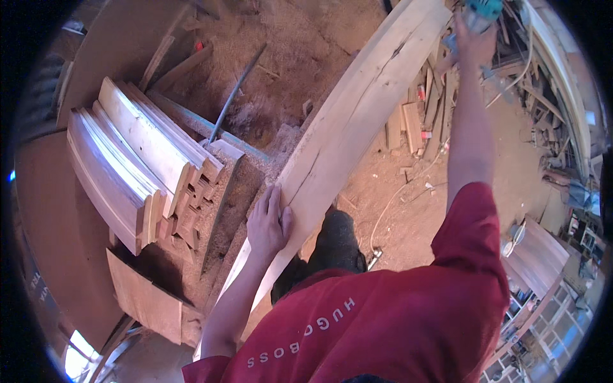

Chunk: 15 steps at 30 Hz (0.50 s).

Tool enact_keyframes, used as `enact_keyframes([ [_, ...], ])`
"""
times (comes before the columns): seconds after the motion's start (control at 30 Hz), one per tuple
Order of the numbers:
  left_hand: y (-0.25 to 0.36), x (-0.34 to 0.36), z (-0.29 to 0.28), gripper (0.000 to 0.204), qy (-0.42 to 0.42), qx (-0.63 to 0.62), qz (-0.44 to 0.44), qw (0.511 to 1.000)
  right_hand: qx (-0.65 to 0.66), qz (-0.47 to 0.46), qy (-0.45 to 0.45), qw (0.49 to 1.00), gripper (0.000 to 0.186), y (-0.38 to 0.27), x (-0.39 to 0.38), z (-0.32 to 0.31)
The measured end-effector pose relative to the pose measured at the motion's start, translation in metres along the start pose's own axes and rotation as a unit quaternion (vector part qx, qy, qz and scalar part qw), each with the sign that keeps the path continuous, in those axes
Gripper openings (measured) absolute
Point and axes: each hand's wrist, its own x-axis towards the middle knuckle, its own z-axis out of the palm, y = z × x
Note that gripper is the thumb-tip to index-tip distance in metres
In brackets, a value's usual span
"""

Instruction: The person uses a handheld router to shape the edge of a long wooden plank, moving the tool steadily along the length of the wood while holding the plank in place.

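Seen from my remote station, a long pale board runs from one o'clock down to seven, marked by dark cracks; the left hand lies on its edge just off centre toward eight o'clock, fingers close together, thumb spread; the right hand, between one and two, appears wrapped around a teal power tool beside the board's far end, though whether tool and wood touch I cannot tell; good practice, in my judgement, is to press evenly with the left palm, keep its fingers well away from the tool, hold the right wrist firm and leave the pale cord clear of the feet; the board's support is mostly hidden; stacked shaped timbers stand at nine o'clock, a dark bar at eleven, wood offcuts at two; dusty brown floor spreads toward three.
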Motion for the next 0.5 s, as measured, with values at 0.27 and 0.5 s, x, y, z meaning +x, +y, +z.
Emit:
enact_keyframes([
  [0.27, -0.041, -0.027, -0.003, 0.042, 0.158, -0.227, 0.070, 0.958, 0.092, 0.140, 0.082, 0.982, 0.096, -0.033, -0.212, -0.141],
  [0.5, -0.121, -0.174, -0.045, 0.038, 0.095, -0.298, 0.013, 0.950, 0.382, 0.120, 0.058, 0.914, 0.062, -0.118, -0.422, -0.314],
])
